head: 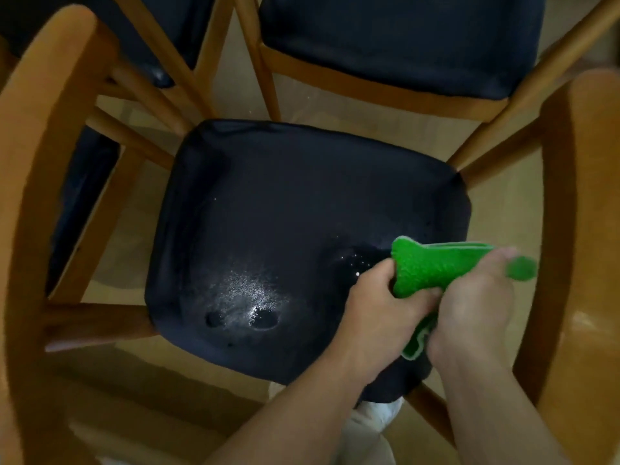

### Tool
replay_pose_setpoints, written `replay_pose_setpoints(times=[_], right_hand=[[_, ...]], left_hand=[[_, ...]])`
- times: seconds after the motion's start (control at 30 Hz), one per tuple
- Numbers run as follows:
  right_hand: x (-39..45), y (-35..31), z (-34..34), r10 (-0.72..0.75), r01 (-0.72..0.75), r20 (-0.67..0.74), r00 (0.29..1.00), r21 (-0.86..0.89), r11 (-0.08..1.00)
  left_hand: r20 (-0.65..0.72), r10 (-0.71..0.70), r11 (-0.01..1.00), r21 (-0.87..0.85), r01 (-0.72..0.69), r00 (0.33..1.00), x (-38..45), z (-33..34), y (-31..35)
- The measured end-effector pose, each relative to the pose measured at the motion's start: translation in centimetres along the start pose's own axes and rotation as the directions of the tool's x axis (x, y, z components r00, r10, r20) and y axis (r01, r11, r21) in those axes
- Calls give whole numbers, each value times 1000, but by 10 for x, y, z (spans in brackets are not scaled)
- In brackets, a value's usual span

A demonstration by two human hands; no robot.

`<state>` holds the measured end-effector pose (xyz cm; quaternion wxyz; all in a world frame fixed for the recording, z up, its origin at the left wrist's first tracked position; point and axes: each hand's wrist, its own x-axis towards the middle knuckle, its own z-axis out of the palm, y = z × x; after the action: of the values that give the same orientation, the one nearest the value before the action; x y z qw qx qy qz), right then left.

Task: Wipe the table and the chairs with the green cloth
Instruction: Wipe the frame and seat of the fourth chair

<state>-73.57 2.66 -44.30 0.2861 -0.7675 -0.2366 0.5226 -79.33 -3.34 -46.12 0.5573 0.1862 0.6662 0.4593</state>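
While both hands bunch the green cloth (432,266) above the near chair's black seat (285,229), the left hand (379,310) clamps its lower fold and the right hand (476,303) pinches the far end. Wet droplets (248,293) glisten mid-seat, so this chair looks unfinished; another chair (396,38) waits beyond, no desk showing.

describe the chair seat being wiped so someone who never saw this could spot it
Among the wooden chairs, take the dark seat cushion filling the middle of the view, nearest the person. Both the left hand and right hand grip the green cloth at its right edge. Unlike the other seat beyond, it shows wet, shiny patches.
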Motion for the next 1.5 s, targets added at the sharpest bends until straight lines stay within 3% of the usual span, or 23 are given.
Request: replay_pose_setpoints(times=[0.13, 0.23, 0.27, 0.33, 0.4, 0.47, 0.53, 0.6, 0.63, 0.7, 0.77, 0.83, 0.9, 1.0, 1.13, 1.17, 1.2, 1.23, 1.33, 1.43, 1.5], right_hand=[[6, 9, 4, -129, 114, -113, 985, -130, 985], [9, 28, 19, -228, 201, -20, 974, -401, 894], [9, 37, 26, -237, 234, 58, 970, -488, 841], [10, 63, 43, -200, 309, 238, 950, -639, 705], [10, 89, 59, -130, 357, 342, 931, -775, 521], [17, 105, 69, -108, 363, 348, 931, -863, 352], [39, 109, 69, -202, 404, 366, 908, -894, 195], [65, 102, 66, -292, 446, 405, 866, -891, 88], [75, 96, 66, -315, 461, 420, 851, -885, 64], [82, 91, 73, -373, 458, 411, 832, -888, 44], [76, 98, 83, -434, 436, 372, 820, -899, 52], [59, 111, 88, -440, 481, 424, 792, -876, 22], [31, 130, 89, -397, 606, 589, 704, -790, -97], [-2, 157, 88, -261, 769, 817, 514, -574, -281], [32, 127, 90, -166, 854, 942, 293, -336, -397], [51, 110, 95, -195, 840, 941, 275, -334, -428], [72, 92, 101, -256, 810, 918, 302, -389, -440], [92, 73, 111, -326, 767, 868, 375, -488, -417], [123, 36, 141, -449, 620, 632, 631, -759, -198], [104, 42, 157, -458, 571, 553, 696, -813, -113], [72, 65, 160, -426, 589, 601, 676, -788, -177]], left_hand=[[22, 54, 996, 65, -55, 998, 1, 0, -8], [-23, -194, 978, 70, 195, 981, 3, -23, -35], [-50, -282, 955, 80, 285, 958, 2, -34, -46], [-129, -331, 906, 232, 353, 935, -1, -60, -64], [-245, -259, 848, 405, 341, 934, -6, -91, -71], [-390, -98, 755, 571, 323, 916, -7, -129, -75], [-513, -41, 570, 692, 442, 857, -2, -170, -73], [-581, -221, 360, 698, 619, 783, 4, -208, -69], [-577, -334, 300, 684, 665, 745, 8, -223, -70], [-506, -500, 280, 674, 684, 703, 14, -240, -79], [-448, -574, 298, 665, 684, 686, 19, -242, -85], [-431, -623, 274, 662, 698, 653, 21, -242, -85], [-428, -643, 250, 667, 702, 635, 21, -244, -82], [-407, -653, 251, 680, 689, 639, 21, -243, -78], [-408, -685, 213, 680, 701, 603, 22, -238, -68], [-394, -697, 213, 684, 698, 599, 22, -238, -65], [-380, -710, 212, 688, 694, 594, 22, -238, -64], [-369, -720, 210, 691, 691, 588, 23, -238, -62], [-363, -734, 202, 691, 694, 574, 26, -238, -62], [-376, -722, 207, 684, 699, 581, 27, -239, -68], [-392, -710, 202, 682, 703, 585, 28, -240, -72]])
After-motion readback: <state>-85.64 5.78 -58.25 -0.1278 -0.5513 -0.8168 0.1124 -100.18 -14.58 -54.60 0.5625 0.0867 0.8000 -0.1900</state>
